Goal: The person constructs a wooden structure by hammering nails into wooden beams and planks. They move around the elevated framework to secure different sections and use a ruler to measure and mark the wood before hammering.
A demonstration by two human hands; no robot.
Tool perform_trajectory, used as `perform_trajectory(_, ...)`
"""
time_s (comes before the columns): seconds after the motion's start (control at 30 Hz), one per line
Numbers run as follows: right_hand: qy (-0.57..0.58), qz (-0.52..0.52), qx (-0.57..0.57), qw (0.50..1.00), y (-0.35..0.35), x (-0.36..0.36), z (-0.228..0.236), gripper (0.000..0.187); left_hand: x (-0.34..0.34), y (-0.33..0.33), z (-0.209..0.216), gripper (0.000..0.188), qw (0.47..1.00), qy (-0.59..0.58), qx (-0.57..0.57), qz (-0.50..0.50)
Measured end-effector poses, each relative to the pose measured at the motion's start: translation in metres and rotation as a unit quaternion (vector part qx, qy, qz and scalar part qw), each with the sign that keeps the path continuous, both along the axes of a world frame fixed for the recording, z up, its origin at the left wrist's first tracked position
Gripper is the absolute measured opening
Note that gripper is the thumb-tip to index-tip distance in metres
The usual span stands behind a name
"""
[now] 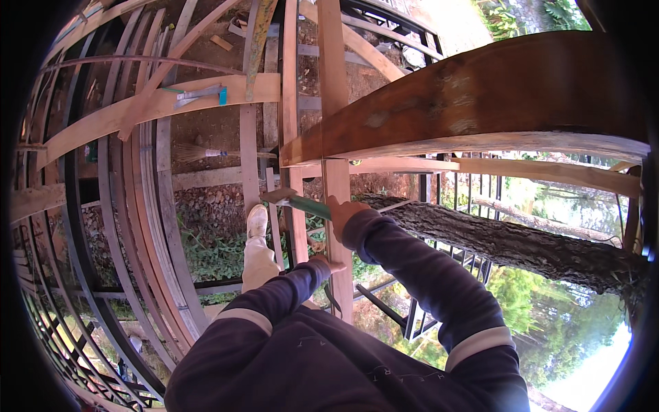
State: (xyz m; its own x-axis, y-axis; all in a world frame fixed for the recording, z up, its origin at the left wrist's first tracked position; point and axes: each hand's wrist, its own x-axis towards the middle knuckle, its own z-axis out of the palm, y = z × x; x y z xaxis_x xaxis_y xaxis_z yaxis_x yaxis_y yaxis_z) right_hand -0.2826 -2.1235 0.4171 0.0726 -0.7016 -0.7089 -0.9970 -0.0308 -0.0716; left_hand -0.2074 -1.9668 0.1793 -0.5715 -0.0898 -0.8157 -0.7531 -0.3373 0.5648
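My right hand [340, 214] is closed around a green-handled tool [310, 205]. Its tan, flattish head [277, 196] points left, over the edge of an upright-looking reddish plank [291, 123]; the tool's exact kind is unclear. Below it, my left hand [325, 264] grips the edge of a long wooden beam [336, 178] running away from me, its thumb lying across the face. Part of the left fingers is hidden. A thick dark-brown timber [473, 96] meets this beam from the right, just beyond my right hand.
My light shoe [257, 218] is on a narrow board at left. A pale crossbeam [165, 106] carries a teal-and-grey tool [221, 95]. A broom [206, 152] lies on the ground below. To the right runs a rough tree trunk [508, 237], near black metal framing [412, 319].
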Motion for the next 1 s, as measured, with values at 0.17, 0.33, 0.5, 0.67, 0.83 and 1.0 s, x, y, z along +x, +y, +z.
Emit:
perform_trajectory(0.17, -0.017, 0.108, -0.068, 0.992, -0.015, 0.012, 0.003, 0.03, 0.003, -0.004, 0.021, 0.075, 0.997, 0.036, 0.027, 0.057)
perform_trajectory(0.33, 0.087, 0.091, 0.013, 0.992, -0.064, 0.021, -0.004, 0.027, 0.012, -0.01, 0.044, 0.068, 0.996, 0.005, -0.014, 0.083)
perform_trajectory(0.5, 0.189, 0.152, 0.045, 0.969, -0.094, 0.028, -0.005, 0.025, 0.005, 0.005, 0.024, 0.072, 0.998, 0.0, -0.059, 0.03)
perform_trajectory(0.67, 0.154, 0.27, 0.016, 0.95, -0.118, 0.039, 0.022, 0.041, 0.002, 0.018, 0.003, 0.067, 0.997, 0.036, -0.04, 0.063)
perform_trajectory(0.83, 0.024, 0.299, -0.09, 0.95, -0.123, 0.05, 0.021, 0.047, 0.0, 0.018, 0.005, 0.064, 0.995, 0.008, -0.066, 0.081)
perform_trajectory(1.0, 0.133, 0.309, 0.038, 0.941, -0.134, 0.052, 0.004, 0.045, -0.006, 0.035, -0.016, 0.061, 0.994, 0.029, -0.049, 0.094)
